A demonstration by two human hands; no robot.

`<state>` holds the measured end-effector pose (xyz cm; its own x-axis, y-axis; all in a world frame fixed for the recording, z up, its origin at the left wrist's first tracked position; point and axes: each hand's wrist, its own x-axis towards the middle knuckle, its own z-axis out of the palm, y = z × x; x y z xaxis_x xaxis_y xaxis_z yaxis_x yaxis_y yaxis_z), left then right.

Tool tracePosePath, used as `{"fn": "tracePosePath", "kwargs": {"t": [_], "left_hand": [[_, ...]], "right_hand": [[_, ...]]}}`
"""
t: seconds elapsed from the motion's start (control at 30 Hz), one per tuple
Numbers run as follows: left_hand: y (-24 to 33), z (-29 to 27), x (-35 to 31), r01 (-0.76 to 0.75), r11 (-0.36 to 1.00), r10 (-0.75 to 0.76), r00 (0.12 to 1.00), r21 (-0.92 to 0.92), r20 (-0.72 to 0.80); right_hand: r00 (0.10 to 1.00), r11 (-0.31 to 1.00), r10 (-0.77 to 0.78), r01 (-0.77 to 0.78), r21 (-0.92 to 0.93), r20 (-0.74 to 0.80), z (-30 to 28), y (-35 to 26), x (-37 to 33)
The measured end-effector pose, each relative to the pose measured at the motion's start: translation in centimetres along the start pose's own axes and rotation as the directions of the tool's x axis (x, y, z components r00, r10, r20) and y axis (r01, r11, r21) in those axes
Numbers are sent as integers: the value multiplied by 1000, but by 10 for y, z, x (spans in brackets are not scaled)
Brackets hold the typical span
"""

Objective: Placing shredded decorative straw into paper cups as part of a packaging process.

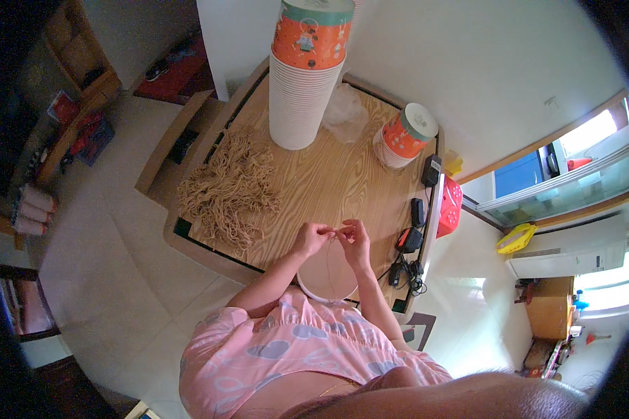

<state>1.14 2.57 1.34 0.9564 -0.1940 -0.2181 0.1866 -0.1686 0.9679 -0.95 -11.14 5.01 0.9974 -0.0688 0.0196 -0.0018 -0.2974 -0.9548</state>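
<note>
Both our left hand [314, 238] and right hand [355, 241] pinch a thin strand [331, 262], fingertips closed together. We hold it above a white-rimmed tub [313, 276].

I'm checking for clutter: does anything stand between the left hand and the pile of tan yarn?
Nothing visible does: only wood-grain tabletop lies between the left hand and the tan yarn pile. The tall stack of paper tubs stands farther back, outside that gap.
</note>
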Motion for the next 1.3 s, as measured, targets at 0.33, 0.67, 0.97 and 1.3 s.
{"fn": "tracePosePath", "kwargs": {"t": [0.33, 0.67, 0.97, 1.3], "left_hand": [[4, 6, -7, -190, 982, 187, 969, -5, -164], [1, 8, -7, -212, 976, 216, 956, 45, -200], [-3, 8, -5, -158, 987, 154, 977, -16, -145], [-5, 6, -5, -113, 993, 112, 991, -14, -78]], "right_hand": [[999, 995, -37, 33, -92, -40, 6, -15, -7], [996, 995, -58, 53, -80, -66, 5, -19, -10], [996, 994, -57, 50, -98, -72, 5, -17, -11], [997, 988, -61, 52, -143, -55, 6, -17, -10]]}}
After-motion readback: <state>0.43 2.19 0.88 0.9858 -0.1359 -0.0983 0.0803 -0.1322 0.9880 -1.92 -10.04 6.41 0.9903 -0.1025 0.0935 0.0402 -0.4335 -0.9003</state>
